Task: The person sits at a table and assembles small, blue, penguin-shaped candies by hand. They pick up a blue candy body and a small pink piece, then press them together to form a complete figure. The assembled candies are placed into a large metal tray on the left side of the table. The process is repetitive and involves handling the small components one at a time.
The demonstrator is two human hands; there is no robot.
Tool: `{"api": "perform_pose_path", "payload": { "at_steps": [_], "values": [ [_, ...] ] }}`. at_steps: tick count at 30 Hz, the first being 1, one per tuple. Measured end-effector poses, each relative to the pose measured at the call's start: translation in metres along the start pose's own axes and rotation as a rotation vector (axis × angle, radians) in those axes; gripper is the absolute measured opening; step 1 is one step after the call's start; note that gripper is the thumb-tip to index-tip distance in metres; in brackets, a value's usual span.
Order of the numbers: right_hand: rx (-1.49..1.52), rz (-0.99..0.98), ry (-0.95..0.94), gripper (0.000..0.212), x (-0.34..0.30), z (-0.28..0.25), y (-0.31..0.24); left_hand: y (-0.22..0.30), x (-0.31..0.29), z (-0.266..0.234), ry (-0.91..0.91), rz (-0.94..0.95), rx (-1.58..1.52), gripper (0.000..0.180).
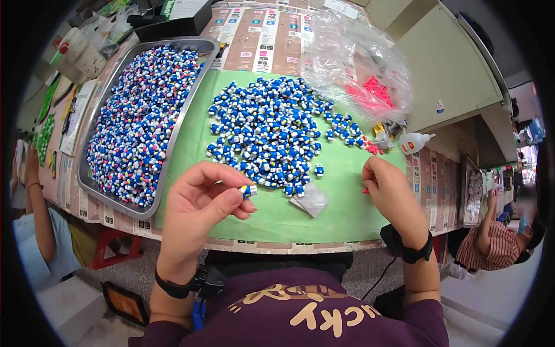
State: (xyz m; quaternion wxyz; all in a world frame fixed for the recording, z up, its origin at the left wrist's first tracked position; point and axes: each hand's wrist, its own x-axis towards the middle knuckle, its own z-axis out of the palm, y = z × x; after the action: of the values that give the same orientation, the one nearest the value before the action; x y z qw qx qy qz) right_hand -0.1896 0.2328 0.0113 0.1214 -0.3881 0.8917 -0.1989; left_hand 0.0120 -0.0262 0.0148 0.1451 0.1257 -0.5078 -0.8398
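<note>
One tray (173, 139) and one bottle (413, 143) flanked the blue-white pile (266, 127). Left hand (202, 194) pinched one piece (250, 191); right hand (386, 182) curled, grip unclear.

Pink bit (365, 191) at R hand (388, 184) mostly hidden, details too small; blk tray (180, 28) partly cut off, top edge
</note>
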Motion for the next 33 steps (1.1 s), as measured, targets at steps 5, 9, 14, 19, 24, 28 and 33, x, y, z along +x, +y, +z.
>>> {"api": "perform_pose_path", "payload": {
  "at_steps": [5, 9, 14, 19, 24, 28, 33],
  "values": [
    [0.036, -0.039, -0.010, 0.016, 0.001, -0.009, -0.010, -0.012, 0.002, 0.005, -0.135, 0.035, -0.030, 0.015],
    [0.581, -0.196, 0.005, 0.019, -0.004, -0.021, -0.058, -0.016, 0.002, 0.024, -0.182, -0.011, 0.095, 0.018],
    [0.633, -0.448, 0.077, 0.024, -0.013, -0.013, -0.090, -0.024, 0.002, 0.048, -0.296, -0.158, -0.082, 0.014],
    [0.658, -0.480, 0.037, 0.023, -0.017, -0.010, -0.088, -0.024, 0.003, 0.045, -0.344, -0.262, -0.060, 0.010],
    [0.551, -0.529, -0.021, 0.027, -0.016, -0.015, -0.087, -0.026, 0.002, 0.044, -0.366, -0.276, -0.005, 0.010],
    [0.489, -0.507, -0.029, 0.026, -0.007, -0.018, -0.086, -0.030, 0.003, 0.043, -0.324, -0.208, 0.023, 0.012],
    [0.389, -0.314, -0.106, 0.022, 0.018, -0.013, -0.063, -0.022, 0.002, 0.021, -0.137, -0.047, 0.217, 0.023]
  ]
}}
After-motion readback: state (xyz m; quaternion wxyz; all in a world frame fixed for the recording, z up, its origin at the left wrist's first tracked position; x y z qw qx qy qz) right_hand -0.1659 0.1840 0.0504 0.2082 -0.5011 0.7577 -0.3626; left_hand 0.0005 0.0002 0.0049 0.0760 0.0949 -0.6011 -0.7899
